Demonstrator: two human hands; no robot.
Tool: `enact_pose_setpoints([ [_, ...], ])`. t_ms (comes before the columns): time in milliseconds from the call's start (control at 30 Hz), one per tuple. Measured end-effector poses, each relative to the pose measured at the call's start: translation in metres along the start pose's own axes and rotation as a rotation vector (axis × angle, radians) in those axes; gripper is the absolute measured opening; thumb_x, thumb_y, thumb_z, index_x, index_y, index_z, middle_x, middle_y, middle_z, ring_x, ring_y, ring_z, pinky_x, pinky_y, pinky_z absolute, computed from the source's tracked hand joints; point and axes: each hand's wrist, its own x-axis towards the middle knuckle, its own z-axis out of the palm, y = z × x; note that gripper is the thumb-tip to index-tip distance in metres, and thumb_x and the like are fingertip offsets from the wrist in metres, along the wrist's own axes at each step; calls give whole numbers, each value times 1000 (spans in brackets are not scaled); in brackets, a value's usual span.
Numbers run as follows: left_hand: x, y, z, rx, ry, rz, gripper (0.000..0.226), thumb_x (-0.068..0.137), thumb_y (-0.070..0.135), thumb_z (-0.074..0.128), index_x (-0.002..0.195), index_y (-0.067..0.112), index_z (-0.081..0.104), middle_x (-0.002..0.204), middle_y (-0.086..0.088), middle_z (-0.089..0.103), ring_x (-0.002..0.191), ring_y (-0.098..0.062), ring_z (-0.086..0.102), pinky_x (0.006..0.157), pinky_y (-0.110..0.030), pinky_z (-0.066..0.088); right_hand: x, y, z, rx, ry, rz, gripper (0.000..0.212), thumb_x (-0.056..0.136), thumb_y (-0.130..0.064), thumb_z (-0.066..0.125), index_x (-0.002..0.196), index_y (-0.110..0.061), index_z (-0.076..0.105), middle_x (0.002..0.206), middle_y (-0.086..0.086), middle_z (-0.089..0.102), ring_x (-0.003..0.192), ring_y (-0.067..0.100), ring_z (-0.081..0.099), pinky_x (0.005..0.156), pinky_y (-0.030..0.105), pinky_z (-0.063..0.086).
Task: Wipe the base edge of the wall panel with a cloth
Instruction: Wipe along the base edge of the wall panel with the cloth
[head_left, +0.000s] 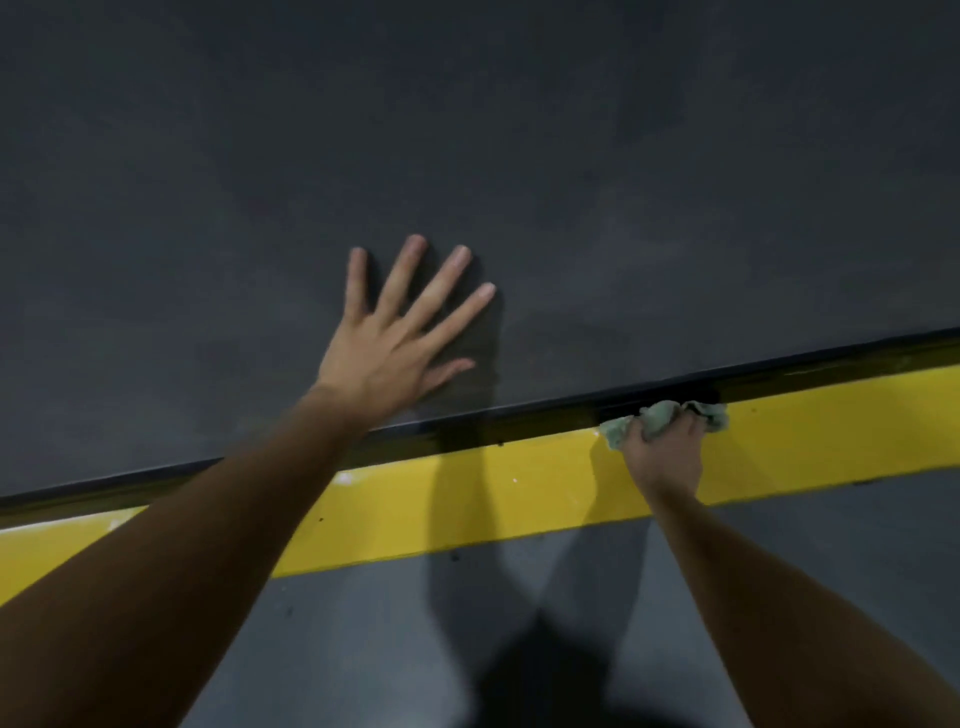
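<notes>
Fingers (439, 280) of the left hand (384, 353) spread flat on the dark wall panel (571, 156); right hand (667, 449) grips the green cloth (657, 418) against its base edge (519, 415), above the yellow stripe (519, 493).

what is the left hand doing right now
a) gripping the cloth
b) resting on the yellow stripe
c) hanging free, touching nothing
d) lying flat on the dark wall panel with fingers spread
d: the left hand lies flat with fingers spread on the dark wall panel, above the base edge, while the right hand grips the cloth at that edge.
</notes>
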Motion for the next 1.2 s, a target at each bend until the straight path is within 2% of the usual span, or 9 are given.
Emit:
enact_pose_setpoints([
  [133, 1, -1, 23, -37, 138, -8, 74, 103, 71, 41, 166, 38, 20, 172, 0, 12, 157, -30, -23, 121, -62, -14, -16, -23, 13, -33, -94, 76, 64, 94, -36, 59, 141, 2, 36, 143, 20, 35, 128, 43, 43, 98, 50, 41],
  [233, 2, 4, 27, -76, 192, -50, 79, 100, 77, 39, 166, 39, 17, 171, 1, 11, 157, -29, -23, 121, -59, -19, -25, -28, 22, -113, -132, 65, 72, 92, -36, 62, 145, 2, 31, 149, 19, 29, 134, 41, 38, 102, 50, 41],
  [400, 3, 7, 31, -132, 220, -48, 98, 89, 71, 58, 167, 36, 11, 173, 1, 12, 155, -31, 10, 120, -58, -21, -39, -43, 38, -215, -105, 90, 75, 92, -36, 63, 147, 0, 28, 155, 17, 23, 136, 40, 38, 102, 47, 42],
  [600, 3, 12, 34, -24, 230, -62, 109, 86, 74, 60, 168, 33, 0, 174, 6, 7, 155, -27, 8, 120, -60, -18, -79, -70, 62, -224, -131, 56, 67, 91, -35, 66, 141, -2, 36, 149, 15, 31, 127, 39, 45, 95, 45, 45],
  [833, 4, 8, 36, -70, 294, -54, 107, 85, 67, 67, 168, 29, 10, 173, 4, 18, 155, -27, 13, 121, -59, -19, -113, -82, 87, -257, -205, -42, 66, 90, -38, 67, 141, -7, 40, 155, 10, 28, 129, 35, 47, 94, 43, 47],
  [967, 4, 8, 31, -83, 271, -70, 106, 87, 67, 66, 168, 29, 9, 174, 3, 14, 156, -27, 10, 122, -59, -18, -122, -80, 76, -271, -317, -139, 66, 89, -42, 68, 141, -11, 42, 157, 9, 23, 132, 33, 45, 102, 41, 47],
  [1067, -1, 7, 31, -77, 257, -58, 104, 89, 64, 66, 168, 27, 9, 175, 1, 11, 158, -28, 11, 123, -58, -16, -121, -77, 68, -255, -258, -150, 80, 82, -56, 71, 143, -13, 42, 156, 11, 17, 137, 38, 32, 110, 45, 38],
  [1133, 0, 6, 24, -121, 230, -50, 105, 89, 60, 69, 168, 27, 9, 175, 0, 9, 159, -28, 12, 123, -57, -15, -117, -74, 61, -307, -140, -41, 94, 76, -62, 74, 146, -11, 37, 152, 18, 19, 135, 41, 27, 111, 48, 31],
  [1200, -3, 6, 20, -180, 218, -67, 99, 91, 50, 70, 168, 26, 12, 175, -1, 10, 160, -28, 14, 123, -56, -14, -117, -77, 55, -302, -115, 51, 105, 70, -66, 76, 146, -8, 34, 146, 19, 27, 132, 43, 31, 111, 49, 32],
])
